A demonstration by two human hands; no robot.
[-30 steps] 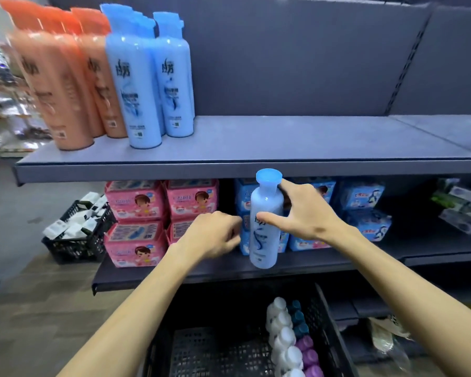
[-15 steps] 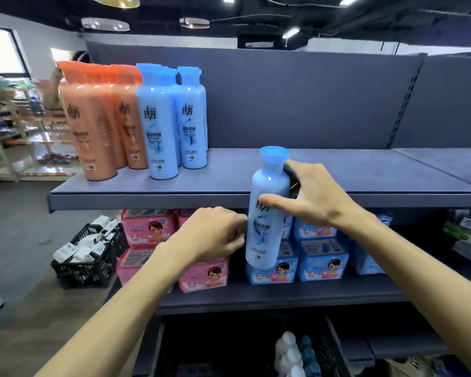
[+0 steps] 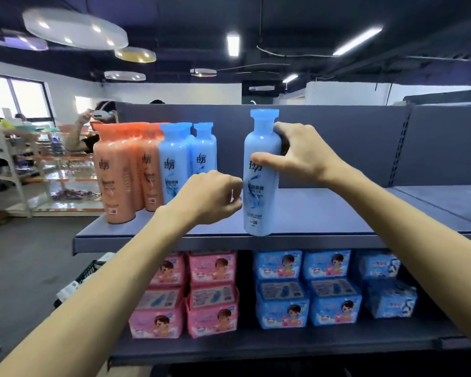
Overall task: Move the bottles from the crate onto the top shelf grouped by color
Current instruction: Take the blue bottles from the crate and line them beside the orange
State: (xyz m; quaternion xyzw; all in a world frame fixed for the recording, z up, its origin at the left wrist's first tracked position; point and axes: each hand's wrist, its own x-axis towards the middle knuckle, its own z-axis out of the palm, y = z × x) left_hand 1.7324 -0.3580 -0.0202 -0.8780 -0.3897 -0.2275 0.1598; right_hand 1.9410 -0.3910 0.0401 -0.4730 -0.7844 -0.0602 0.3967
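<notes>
1. Your left hand (image 3: pixel 210 197) is nearest. Its fingers are curled into a fist and hold nothing. The knuckles sit just beside the left flank of the held blue bottle (image 3: pixel 261 186); whether they touch it cannot be told
2. Your right hand (image 3: pixel 302 156) grips that bottle near its shoulder, with the thumb across the label side and the fingers wrapped round the back
3. The held blue bottle stands upright, cap up, with its base at the front edge of the top shelf (image 3: pixel 337 210). You cannot tell whether the base rests on the shelf or hangs just above it
4. Below, the lower shelf (image 3: pixel 283 346) carries pink packs (image 3: pixel 210 292) on the left and blue packs (image 3: pixel 307 289) on the right, stacked two high
5. Further back, at the left end of the top shelf, the shelved blue bottles (image 3: pixel 174 164) stand upright just beside the orange bottles (image 3: pixel 117 175) on their left. The held blue bottle is well apart from both groups, to the right
6. The grey back panel (image 3: pixel 351 145) stands behind the top shelf
</notes>
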